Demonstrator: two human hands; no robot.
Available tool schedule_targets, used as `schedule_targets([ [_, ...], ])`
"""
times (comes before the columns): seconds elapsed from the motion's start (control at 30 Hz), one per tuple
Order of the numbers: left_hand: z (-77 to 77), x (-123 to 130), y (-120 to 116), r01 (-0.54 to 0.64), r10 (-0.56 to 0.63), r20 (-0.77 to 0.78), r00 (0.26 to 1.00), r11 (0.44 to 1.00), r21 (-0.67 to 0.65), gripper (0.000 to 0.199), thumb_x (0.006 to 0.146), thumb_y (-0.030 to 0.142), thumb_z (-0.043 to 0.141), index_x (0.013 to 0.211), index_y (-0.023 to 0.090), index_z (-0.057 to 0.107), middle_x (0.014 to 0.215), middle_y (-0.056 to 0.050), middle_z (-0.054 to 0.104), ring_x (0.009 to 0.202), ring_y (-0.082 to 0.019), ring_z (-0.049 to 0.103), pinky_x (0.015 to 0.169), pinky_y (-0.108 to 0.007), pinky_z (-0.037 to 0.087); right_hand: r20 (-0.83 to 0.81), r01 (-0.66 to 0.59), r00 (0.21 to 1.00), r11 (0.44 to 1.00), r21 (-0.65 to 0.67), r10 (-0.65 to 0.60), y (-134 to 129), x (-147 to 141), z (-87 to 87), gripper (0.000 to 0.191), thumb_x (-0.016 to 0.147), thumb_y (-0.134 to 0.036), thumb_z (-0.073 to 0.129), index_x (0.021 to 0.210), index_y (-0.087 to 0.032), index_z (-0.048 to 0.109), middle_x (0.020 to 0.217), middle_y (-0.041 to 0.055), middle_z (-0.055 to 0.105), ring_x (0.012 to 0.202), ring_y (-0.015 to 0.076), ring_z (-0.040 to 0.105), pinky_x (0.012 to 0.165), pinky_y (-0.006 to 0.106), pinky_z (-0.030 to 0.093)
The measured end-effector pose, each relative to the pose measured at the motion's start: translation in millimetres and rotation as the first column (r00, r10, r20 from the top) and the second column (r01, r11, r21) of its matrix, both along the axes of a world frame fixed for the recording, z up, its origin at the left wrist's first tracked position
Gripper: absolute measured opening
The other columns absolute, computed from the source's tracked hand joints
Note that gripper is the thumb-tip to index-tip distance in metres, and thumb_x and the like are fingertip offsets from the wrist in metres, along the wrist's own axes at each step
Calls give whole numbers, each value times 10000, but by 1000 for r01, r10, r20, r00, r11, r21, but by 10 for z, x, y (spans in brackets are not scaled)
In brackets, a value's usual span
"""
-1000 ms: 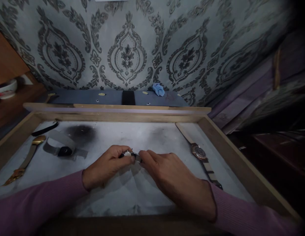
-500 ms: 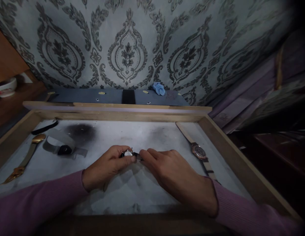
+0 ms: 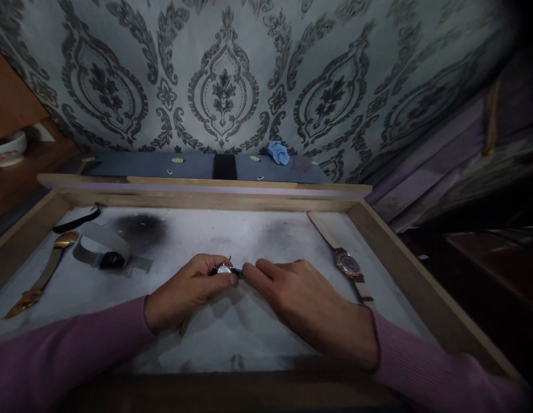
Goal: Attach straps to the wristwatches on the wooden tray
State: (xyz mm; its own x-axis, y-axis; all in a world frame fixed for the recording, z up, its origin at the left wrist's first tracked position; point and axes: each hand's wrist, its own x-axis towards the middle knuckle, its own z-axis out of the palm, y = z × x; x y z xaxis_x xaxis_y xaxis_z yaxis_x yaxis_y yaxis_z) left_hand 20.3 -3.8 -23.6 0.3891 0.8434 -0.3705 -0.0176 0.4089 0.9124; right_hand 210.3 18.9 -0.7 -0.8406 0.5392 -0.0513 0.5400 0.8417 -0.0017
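Observation:
A small wristwatch (image 3: 224, 269) with a pale round dial and dark strap is held up between my two hands, above the white-bottomed wooden tray. My left hand (image 3: 191, 289) is closed on the watch case, thumb along its lower edge. Fingers of my right hand (image 3: 292, 292) pinch the strap on the case's right side. My right fingertips hide the strap's end. Right of my hands lies a larger watch (image 3: 347, 263) with a rose-gold rim and beige-and-dark strap. A grey-strapped watch (image 3: 111, 260) stands curled on the left.
A gold-coloured watch (image 3: 66, 240) with a grey band and a black strap (image 3: 78, 219) lie at the tray's left. The wooden tray wall (image 3: 404, 275) rises around. Behind it, a blue crumpled cloth (image 3: 278, 153) sits on a dark blue surface. A bowl (image 3: 10, 150) stands far left.
Both hands keep nearly the same place and hold on the watch. My right fingers have shifted very slightly left along the strap. The view has moved a little.

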Motion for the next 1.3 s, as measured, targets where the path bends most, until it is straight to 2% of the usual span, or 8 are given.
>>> schedule_targets([
  [0.3, -11, 4, -7, -26, 26, 14, 1000, 999, -36, 138, 772, 282, 600, 719, 168, 542, 494, 106, 352, 422, -55, 240, 422, -186, 218, 8, 56, 998, 995, -78, -55, 9, -30, 29, 224, 822, 6, 470, 954, -164, 530, 774, 10, 615, 512, 122, 454, 486, 302, 147],
  [0.67, -22, -16, -6, 51, -52, -22, 998, 998, -30, 164, 790, 305, 601, 720, 164, 557, 480, 109, 343, 418, -51, 218, 406, -181, 195, 42, -37, 998, 999, -31, 38, 58, 45, 65, 230, 821, 17, 474, 937, -173, 529, 763, 0, 607, 521, 125, 486, 480, 312, 135],
  [0.83, 15, -7, 17, 37, -37, 13, 999, 998, -55, 132, 741, 279, 639, 744, 157, 589, 520, 91, 439, 428, -48, 304, 418, -177, 233, 11, -79, 997, 997, 12, 79, 60, 48, 41, 217, 830, 4, 476, 946, -174, 522, 746, 0, 603, 505, 119, 474, 475, 304, 138],
  [0.97, 25, -9, 24, 17, -15, 22, 1000, 997, -78, 128, 738, 275, 631, 737, 157, 581, 523, 87, 456, 438, -51, 344, 436, -174, 271, -50, -57, 997, 998, 0, 57, 58, 41, 40, 164, 852, -25, 467, 898, -166, 538, 731, 6, 602, 500, 115, 474, 477, 291, 171],
  [1.03, 15, -12, 21, 16, -14, 21, 1000, 997, -79, 130, 744, 274, 629, 725, 161, 568, 515, 90, 448, 431, -50, 336, 433, -173, 267, -118, -35, 993, 998, -60, 27, 60, 38, 42, 120, 904, -103, 451, 869, -157, 552, 719, 13, 603, 506, 114, 482, 485, 280, 212],
  [1.13, 0, -17, 24, 24, -23, 28, 999, 998, -57, 158, 752, 297, 632, 711, 163, 559, 508, 91, 441, 424, -50, 325, 430, -175, 263, -264, 4, 962, 972, -234, -67, 63, 31, 34, 138, 922, -209, 477, 863, -144, 584, 696, 15, 606, 538, 120, 512, 505, 261, 280],
  [1.2, 0, -18, 30, 15, -14, 33, 999, 999, -41, 171, 749, 310, 639, 713, 162, 562, 506, 93, 437, 424, -49, 321, 433, -175, 262, -364, 25, 915, 924, -382, -175, 61, 19, 15, 109, 896, -197, 514, 903, -139, 606, 669, 1, 602, 542, 114, 515, 513, 243, 313],
  [1.3, 16, -17, 36, -2, 3, 33, 999, 1000, -19, 189, 729, 326, 659, 710, 161, 568, 484, 102, 407, 419, -50, 296, 429, -176, 244, -464, 19, 811, 808, -589, -357, 51, -12, -27, 136, 876, -165, 529, 978, -141, 615, 666, -12, 602, 554, 103, 515, 533, 220, 356],
])
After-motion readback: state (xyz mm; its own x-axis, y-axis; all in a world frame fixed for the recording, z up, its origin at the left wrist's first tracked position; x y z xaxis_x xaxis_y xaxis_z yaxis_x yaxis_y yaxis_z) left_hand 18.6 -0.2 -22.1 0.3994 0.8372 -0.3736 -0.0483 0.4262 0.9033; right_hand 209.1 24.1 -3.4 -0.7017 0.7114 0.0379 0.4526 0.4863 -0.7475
